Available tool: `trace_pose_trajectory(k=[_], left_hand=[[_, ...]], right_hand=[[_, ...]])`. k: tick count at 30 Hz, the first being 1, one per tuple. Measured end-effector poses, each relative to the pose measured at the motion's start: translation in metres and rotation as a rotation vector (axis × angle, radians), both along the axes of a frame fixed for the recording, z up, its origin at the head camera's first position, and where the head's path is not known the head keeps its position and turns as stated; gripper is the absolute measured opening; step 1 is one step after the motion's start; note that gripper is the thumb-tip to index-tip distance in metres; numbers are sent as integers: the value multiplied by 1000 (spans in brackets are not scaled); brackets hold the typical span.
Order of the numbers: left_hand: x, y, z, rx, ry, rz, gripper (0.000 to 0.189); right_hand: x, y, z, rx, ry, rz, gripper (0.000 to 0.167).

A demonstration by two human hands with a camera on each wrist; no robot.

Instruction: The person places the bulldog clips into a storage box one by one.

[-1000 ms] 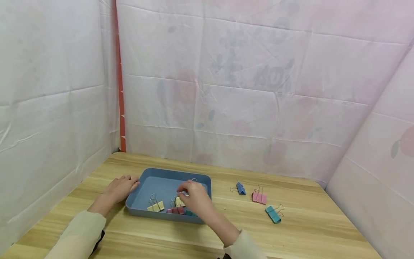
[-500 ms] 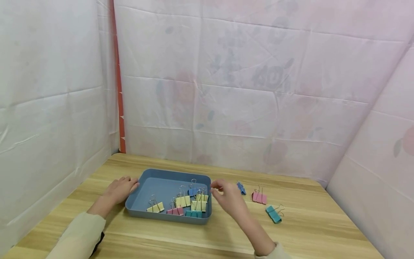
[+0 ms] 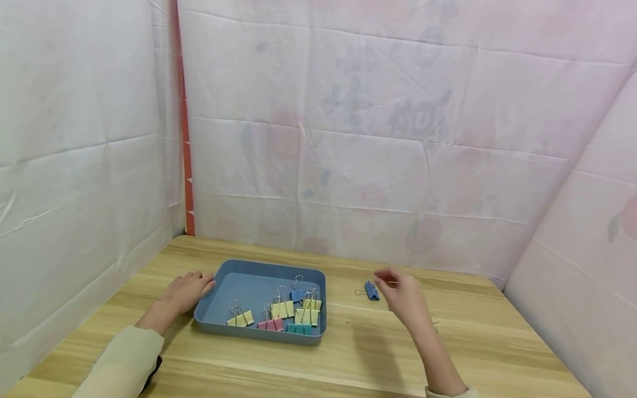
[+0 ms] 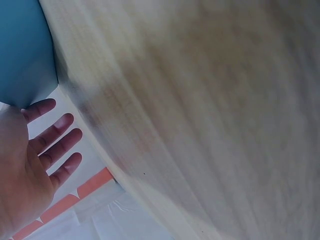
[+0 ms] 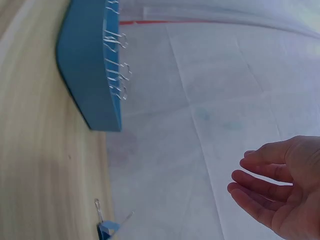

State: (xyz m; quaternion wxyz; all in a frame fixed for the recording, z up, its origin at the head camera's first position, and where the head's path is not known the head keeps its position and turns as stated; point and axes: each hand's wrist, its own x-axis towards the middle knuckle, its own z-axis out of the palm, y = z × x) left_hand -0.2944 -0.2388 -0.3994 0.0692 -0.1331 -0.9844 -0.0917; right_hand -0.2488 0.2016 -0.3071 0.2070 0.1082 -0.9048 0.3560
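My left hand (image 3: 183, 293) rests at the left side of a blue tray (image 3: 249, 333). In the left wrist view its fingers are extended, with a digit touching the tray's corner (image 4: 27, 75). Above the table's right half hovers my right hand (image 3: 405, 296), holding nothing. Its fingers are loosely bent with gaps between them in the right wrist view. Just left of its fingertips, a blue binder clip (image 3: 371, 291) lies on the table. Wire handles (image 3: 436, 323) of another clip poke out beside the right forearm; the pink and teal clips are mostly hidden behind this hand and arm.
Inside the tray are several binder clips: yellow (image 3: 282, 309), pink (image 3: 271, 325), teal (image 3: 299, 329) and blue (image 3: 297, 296). Their wire handles (image 5: 116, 40) rise above the rim. Pale printed curtains (image 3: 388, 138) enclose the wooden table (image 3: 298, 370) at the back and sides.
My right hand has moved right, from over the tray past its right edge to beside the blue clip, and now covers the pink and teal clips. My left hand stays put.
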Motion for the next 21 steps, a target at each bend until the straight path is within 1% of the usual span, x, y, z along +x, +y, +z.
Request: trace_pose_trajectory(k=[5, 11, 16, 21], left_hand=[[0, 0, 0, 8, -8, 3, 37], [-1, 0, 0, 15, -5, 2, 37], [-1, 0, -1, 20, -12, 7, 38], [-2, -1, -3, 31, -17, 9, 39]], right_hand=[[-2, 25, 5, 25, -14, -66, 20], [-6, 57, 1, 86, -73, -119, 25], [-8, 84, -3, 137, -150, -137, 27], [-11, 104, -8, 171, -257, -150, 34]])
